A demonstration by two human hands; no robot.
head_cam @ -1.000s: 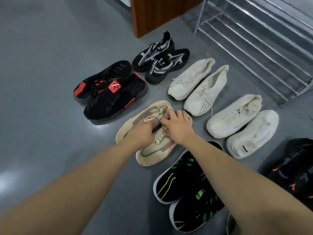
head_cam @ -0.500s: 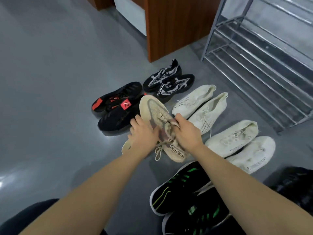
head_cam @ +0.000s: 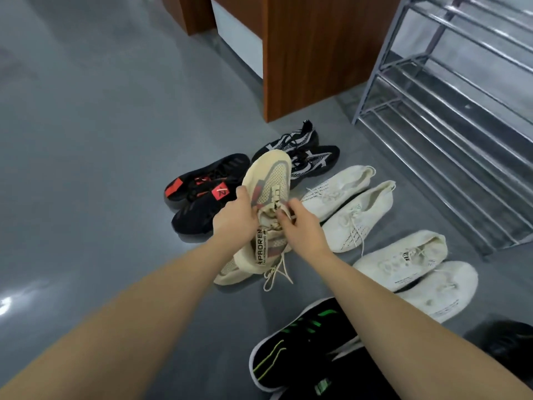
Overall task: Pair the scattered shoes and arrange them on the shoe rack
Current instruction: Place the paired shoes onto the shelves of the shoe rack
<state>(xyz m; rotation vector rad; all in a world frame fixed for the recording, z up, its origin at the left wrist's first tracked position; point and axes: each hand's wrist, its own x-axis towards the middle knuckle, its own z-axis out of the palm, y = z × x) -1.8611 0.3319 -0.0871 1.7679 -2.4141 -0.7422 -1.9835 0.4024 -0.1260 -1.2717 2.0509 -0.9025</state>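
Both hands are gripping one beige shoe [head_cam: 268, 180], toe tilted up: left hand [head_cam: 235, 215] curling round its side, right hand [head_cam: 300, 226] pinching at the laces.

Its beige mate [head_cam: 230, 272] is sitting underneath on the floor. Going left to right: two black-red shoes [head_cam: 202, 194], two black-white [head_cam: 305, 157], four white [head_cam: 360, 215], two black-green [head_cam: 297, 347] getting half hidden by the right arm. Shoe rack [head_cam: 450, 116] is holding nothing, cut off at the right edge.
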